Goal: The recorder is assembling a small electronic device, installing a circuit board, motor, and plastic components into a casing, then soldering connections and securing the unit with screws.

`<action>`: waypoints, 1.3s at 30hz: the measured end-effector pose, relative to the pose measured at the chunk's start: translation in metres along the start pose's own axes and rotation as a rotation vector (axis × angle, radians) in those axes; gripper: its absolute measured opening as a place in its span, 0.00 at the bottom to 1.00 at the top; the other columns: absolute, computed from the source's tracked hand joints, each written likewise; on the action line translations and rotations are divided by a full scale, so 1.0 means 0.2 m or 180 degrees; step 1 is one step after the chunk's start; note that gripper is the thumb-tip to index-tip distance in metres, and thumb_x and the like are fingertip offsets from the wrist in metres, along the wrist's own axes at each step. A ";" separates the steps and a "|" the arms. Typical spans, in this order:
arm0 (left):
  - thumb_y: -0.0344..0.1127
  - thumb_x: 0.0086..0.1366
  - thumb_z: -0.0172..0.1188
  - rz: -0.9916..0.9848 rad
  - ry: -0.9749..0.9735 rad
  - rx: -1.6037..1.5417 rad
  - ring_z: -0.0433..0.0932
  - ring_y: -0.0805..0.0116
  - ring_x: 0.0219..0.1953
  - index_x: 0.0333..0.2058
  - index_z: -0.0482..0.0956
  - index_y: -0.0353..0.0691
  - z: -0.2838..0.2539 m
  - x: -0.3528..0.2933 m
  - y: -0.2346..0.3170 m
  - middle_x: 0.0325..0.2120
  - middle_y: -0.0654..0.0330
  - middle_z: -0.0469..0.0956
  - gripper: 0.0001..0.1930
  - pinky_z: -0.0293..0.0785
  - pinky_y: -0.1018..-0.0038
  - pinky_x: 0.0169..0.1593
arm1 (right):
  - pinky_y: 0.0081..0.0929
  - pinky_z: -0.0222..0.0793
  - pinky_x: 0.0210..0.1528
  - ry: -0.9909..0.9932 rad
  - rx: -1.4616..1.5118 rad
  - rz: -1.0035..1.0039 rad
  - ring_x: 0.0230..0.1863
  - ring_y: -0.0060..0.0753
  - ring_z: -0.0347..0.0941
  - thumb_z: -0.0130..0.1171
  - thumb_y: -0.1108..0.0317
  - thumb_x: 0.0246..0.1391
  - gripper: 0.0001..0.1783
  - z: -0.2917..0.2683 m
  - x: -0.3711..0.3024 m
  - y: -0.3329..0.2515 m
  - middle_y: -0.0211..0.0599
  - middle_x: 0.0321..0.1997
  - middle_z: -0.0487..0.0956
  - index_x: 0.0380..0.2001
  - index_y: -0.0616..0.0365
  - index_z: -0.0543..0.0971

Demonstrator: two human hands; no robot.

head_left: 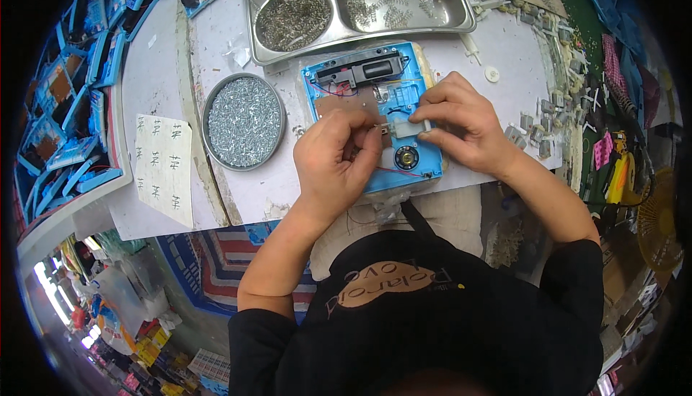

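Note:
On the table before me lies a blue plastic toy housing (418,167) with its inside facing up. A brown circuit board (337,104), a black plastic mechanism (360,70), thin wires and a small round speaker (406,157) sit in it. Thumb and fingers of my right hand (465,123) grip a pale translucent plastic part (409,128) from its right end, over the housing. My left hand (335,156) is pinched at that part's left end, covering some of the board. What its fingertips hold is too small to make out.
Left of the housing stands a round dish (282,136) of small screws, beside a marked paper sheet (164,169). A metal compartment tray (346,44) holding springs and small metal parts is behind. Small motors (539,125) lie scattered on the right. Blue housings (76,152) are piled far left.

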State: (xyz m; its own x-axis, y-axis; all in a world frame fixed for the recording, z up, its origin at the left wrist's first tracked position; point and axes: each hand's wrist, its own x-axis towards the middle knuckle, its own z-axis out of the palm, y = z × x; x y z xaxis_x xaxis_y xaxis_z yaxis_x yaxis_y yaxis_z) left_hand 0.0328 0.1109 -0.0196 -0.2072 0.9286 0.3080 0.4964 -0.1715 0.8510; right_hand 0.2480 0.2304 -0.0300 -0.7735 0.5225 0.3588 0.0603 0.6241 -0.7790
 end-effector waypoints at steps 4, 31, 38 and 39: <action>0.25 0.58 0.67 0.0162 -0.0038 0.0218 0.74 0.70 0.20 0.34 0.80 0.39 0.00 0.01 0.00 0.24 0.60 0.79 0.06 0.68 0.74 0.25 | 0.36 0.69 0.46 -0.0289 -0.0846 -0.0160 0.44 0.42 0.71 0.71 0.71 0.43 0.18 -0.02 0.03 -0.07 0.34 0.43 0.80 0.41 0.51 0.86; 0.38 0.61 0.71 -0.0219 -0.1317 0.0020 0.74 0.69 0.20 0.44 0.82 0.32 0.11 0.38 0.38 0.26 0.55 0.80 0.17 0.69 0.72 0.27 | 0.40 0.72 0.52 0.0344 -0.1555 0.0068 0.51 0.49 0.74 0.69 0.72 0.45 0.17 -0.40 0.03 -0.24 0.42 0.48 0.80 0.40 0.57 0.78; 0.44 0.74 0.58 -0.1393 -0.2707 -0.1124 0.72 0.79 0.24 0.36 0.83 0.33 0.13 0.49 0.39 0.22 0.64 0.79 0.17 0.68 0.77 0.29 | 0.31 0.77 0.37 0.0472 -0.0084 0.0812 0.32 0.42 0.82 0.72 0.72 0.49 0.16 -0.40 -0.08 -0.33 0.42 0.33 0.83 0.41 0.63 0.81; 0.45 0.75 0.57 -0.1397 -0.2798 -0.1314 0.72 0.80 0.24 0.36 0.83 0.34 0.15 0.49 0.38 0.23 0.65 0.80 0.18 0.68 0.78 0.28 | 0.29 0.78 0.36 0.0590 0.0055 0.0912 0.31 0.41 0.82 0.72 0.72 0.49 0.16 -0.39 -0.12 -0.33 0.43 0.33 0.83 0.41 0.64 0.81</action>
State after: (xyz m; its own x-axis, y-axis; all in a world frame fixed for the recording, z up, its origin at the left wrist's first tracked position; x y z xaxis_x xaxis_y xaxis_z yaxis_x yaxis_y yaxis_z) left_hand 0.0761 0.1986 0.0631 0.4646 0.8195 -0.3355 0.1678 0.2905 0.9420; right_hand 0.3112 0.2218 0.0521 -0.5987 0.7729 0.2102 0.2466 0.4275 -0.8697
